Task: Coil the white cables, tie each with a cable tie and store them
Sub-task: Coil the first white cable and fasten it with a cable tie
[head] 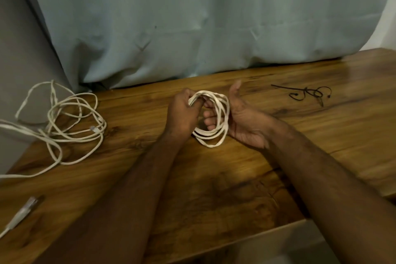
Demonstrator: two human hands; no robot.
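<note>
white springy cable coil sits above the brown wooden table, left hand pinching its top loops, right hand fingers curled through it. light, wants to unspring imo, so keep hold where loops bunch.

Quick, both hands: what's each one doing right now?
Left hand: grips the top of the coiled white cable.
Right hand: fingers curled through the same coil, holding it.
</note>
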